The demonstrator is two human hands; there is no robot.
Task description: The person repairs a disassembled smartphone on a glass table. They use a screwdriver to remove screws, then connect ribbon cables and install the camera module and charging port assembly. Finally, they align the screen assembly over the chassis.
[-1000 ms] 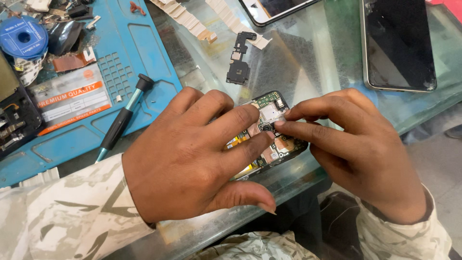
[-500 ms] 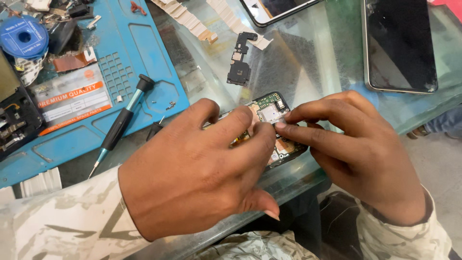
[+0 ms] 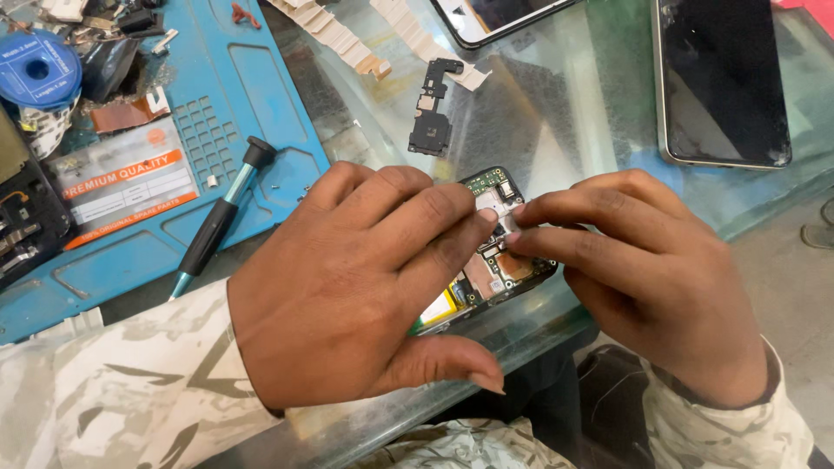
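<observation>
An opened phone (image 3: 492, 260) with its green circuit board and yellow battery exposed lies on the glass table (image 3: 556, 113) near the front edge. My left hand (image 3: 365, 278) is spread flat over most of it, fingertips on the board. My right hand (image 3: 643, 269) pinches a small pale part (image 3: 493, 205) at the top of the board, its fingertips meeting those of the left hand. The lower part of the phone is hidden under my left hand.
A blue work mat (image 3: 261, 87) at the left holds a dark-handled screwdriver (image 3: 221, 217), a printed card (image 3: 122, 187) and a blue spool (image 3: 36, 69). A black plastic phone part (image 3: 432, 108) lies behind the hands. A dark phone (image 3: 721, 78) lies at right, another (image 3: 495, 17) at the top.
My left hand has shifted slightly left and down, uncovering more of the board's top. The right fingers stay pinched at the same spot.
</observation>
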